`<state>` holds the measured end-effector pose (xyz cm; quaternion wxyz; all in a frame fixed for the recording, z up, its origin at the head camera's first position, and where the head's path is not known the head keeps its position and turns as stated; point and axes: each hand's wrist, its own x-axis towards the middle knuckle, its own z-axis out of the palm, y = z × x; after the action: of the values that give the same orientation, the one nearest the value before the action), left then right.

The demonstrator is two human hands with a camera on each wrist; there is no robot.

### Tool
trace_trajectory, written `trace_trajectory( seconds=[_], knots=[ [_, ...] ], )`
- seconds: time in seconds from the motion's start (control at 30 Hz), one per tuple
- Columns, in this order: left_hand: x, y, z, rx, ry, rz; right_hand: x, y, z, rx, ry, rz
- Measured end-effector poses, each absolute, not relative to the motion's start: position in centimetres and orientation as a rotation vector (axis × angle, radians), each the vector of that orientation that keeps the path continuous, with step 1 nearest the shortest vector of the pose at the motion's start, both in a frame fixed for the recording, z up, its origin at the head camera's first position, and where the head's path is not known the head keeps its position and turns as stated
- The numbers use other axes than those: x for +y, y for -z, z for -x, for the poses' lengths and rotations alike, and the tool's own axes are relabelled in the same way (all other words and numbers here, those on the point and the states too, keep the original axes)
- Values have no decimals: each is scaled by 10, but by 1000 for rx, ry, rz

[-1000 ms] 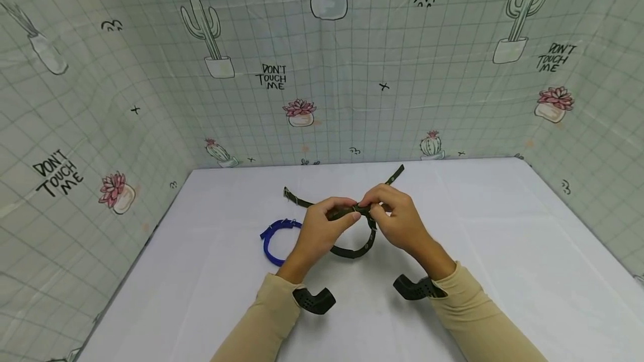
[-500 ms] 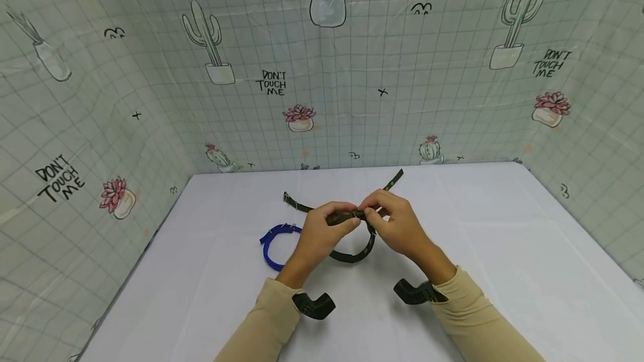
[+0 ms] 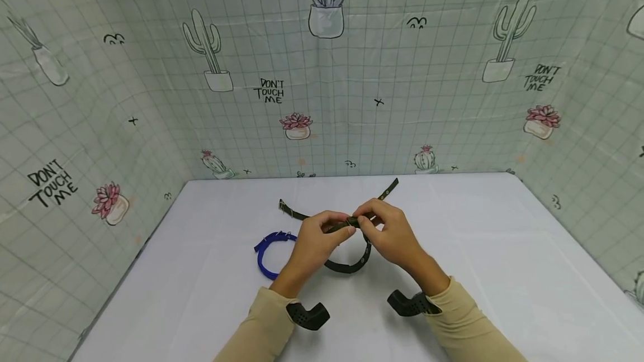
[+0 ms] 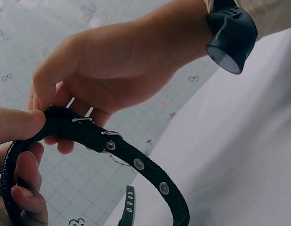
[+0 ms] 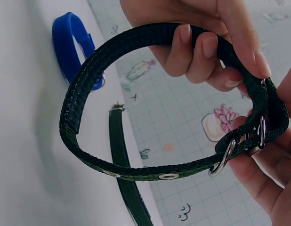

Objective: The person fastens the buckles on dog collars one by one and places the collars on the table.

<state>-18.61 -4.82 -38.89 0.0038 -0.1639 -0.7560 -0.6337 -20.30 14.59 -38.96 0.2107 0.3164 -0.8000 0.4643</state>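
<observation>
Both hands hold a dark green pet collar (image 5: 136, 174), looped into a ring, with metal eyelets, a buckle and a D-ring. Curled around the padded part, my left hand (image 3: 314, 242) has its thumb (image 5: 251, 54) close to the buckle. My right hand (image 3: 392, 233) pinches the strap end by the buckle (image 5: 261, 134), its fingertips right beside those of the left. In the left wrist view, the strap runs through the metal loops, with eyelets (image 4: 138, 164) along the lower part. The fingers partly hide the buckle area in the head view.
A blue collar (image 3: 261, 258), fastened in a ring, lies on the white table (image 3: 201, 295) to the left. Behind the hands another dark green collar (image 3: 292, 211) lies unfastened, its eyelet end (image 3: 389, 188) pointing back right. A patterned cloth (image 3: 352, 71) backs the table.
The head view has tilted up slightly, so everything sits lower. Both hands keep their hold on the collar, with only small finger shifts near the buckle.
</observation>
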Motion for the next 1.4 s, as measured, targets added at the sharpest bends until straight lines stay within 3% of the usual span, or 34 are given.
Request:
trace_trajectory(
  seconds=[0.57, 0.93, 1.4],
  knots=[
    [-45, 383, 189, -2352, 1911, 498, 150, 376, 208, -2194, -1263, -898],
    [-44, 362, 168, -2326, 1935, 536, 148, 381, 204, -2216, -1321, -917],
    [-48, 390, 189, -2299, 1924, 554, 141, 384, 200, -2297, -1465, -754]
  ],
)
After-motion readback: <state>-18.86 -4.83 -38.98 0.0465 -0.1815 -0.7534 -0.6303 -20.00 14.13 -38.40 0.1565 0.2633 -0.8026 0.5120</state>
